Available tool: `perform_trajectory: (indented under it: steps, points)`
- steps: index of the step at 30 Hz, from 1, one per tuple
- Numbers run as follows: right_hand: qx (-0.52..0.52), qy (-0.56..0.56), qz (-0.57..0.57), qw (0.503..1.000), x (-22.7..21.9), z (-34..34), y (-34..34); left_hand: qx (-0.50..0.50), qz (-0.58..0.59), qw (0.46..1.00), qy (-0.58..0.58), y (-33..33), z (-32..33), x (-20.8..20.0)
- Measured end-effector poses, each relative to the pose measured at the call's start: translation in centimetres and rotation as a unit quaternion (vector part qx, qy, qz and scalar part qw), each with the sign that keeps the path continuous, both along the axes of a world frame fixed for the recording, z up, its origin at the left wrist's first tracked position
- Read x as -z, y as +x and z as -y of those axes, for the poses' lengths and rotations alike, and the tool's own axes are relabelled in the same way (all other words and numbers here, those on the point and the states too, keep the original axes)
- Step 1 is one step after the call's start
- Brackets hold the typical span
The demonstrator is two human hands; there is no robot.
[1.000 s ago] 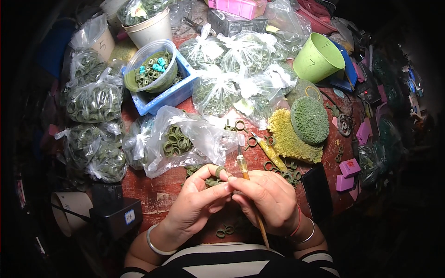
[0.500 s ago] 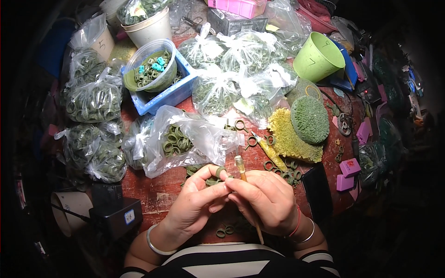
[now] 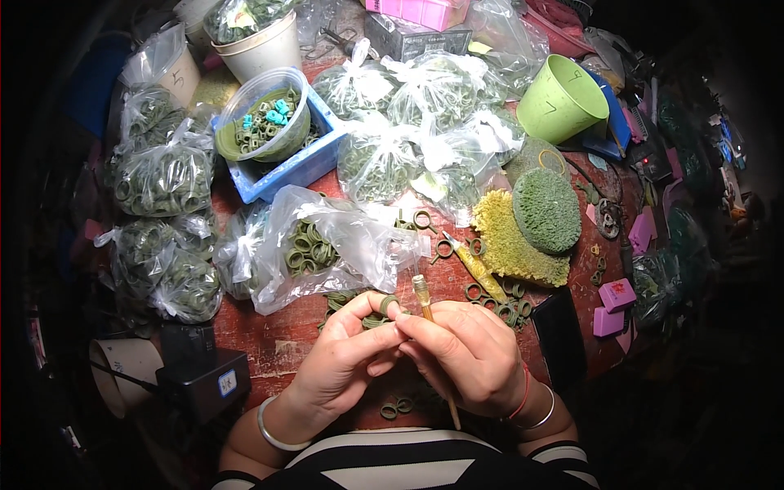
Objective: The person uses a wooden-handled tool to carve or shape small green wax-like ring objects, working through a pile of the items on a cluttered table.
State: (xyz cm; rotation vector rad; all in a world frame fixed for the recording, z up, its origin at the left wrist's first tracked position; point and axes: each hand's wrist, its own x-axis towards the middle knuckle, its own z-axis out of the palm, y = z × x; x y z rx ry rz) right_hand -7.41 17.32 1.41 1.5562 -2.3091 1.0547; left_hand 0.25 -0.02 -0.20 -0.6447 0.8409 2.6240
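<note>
My left hand (image 3: 343, 347) is closed, its thumb and index finger drawn together, with a dark green ring (image 3: 389, 305) around the index fingertip. My right hand (image 3: 469, 351) meets it, thumb and fingertips pressed together at that ring finger's end; whatever lies between the fingertips is hidden. Held in the right hand is a slim wooden-handled tool (image 3: 423, 296), its pale ferrule end pointing away from me and its handle tail sticking out below the palm. Loose green rings (image 3: 377, 317) lie just behind my left fingers, and two more rings (image 3: 397, 407) lie close to my body.
An open plastic bag (image 3: 327, 273) of rings lies ahead. Tied bags (image 3: 167, 175) stand left and at the back. A blue basket (image 3: 286, 175) bears a clear tub (image 3: 224, 135). Right are a yellow-handled tool (image 3: 482, 273), a green round pad (image 3: 545, 211), a dark phone (image 3: 559, 339) and a green cup (image 3: 555, 106).
Almost nothing differs. Both hands keep the same pinch, and the wooden-handled tool has shifted very slightly to the left.
</note>
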Motion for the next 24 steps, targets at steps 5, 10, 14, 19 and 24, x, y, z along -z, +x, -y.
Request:
perform_trajectory:
  steps: [5,10,14,19,24]
  points:
    - [0.001,0.004,0.002,1.000,-0.06,0.02,0.06,0.001,0.002,1.000,0.005,0.01,0.01,-0.06]
    - [-0.006,0.010,0.005,1.000,-0.30,0.10,-0.05,0.006,0.000,1.000,0.011,-0.02,0.04,-0.12]
    - [-0.008,0.003,0.012,1.000,-0.20,0.15,-0.06,0.008,-0.002,1.000,0.017,-0.02,0.03,-0.13]
    - [-0.010,-0.001,0.010,1.000,-0.05,0.08,-0.02,0.010,0.001,1.000,0.015,0.03,0.02,-0.08]
    - [-0.012,-0.001,0.017,1.000,0.01,0.02,0.03,0.009,0.002,1.000,0.012,0.05,-0.02,-0.05]
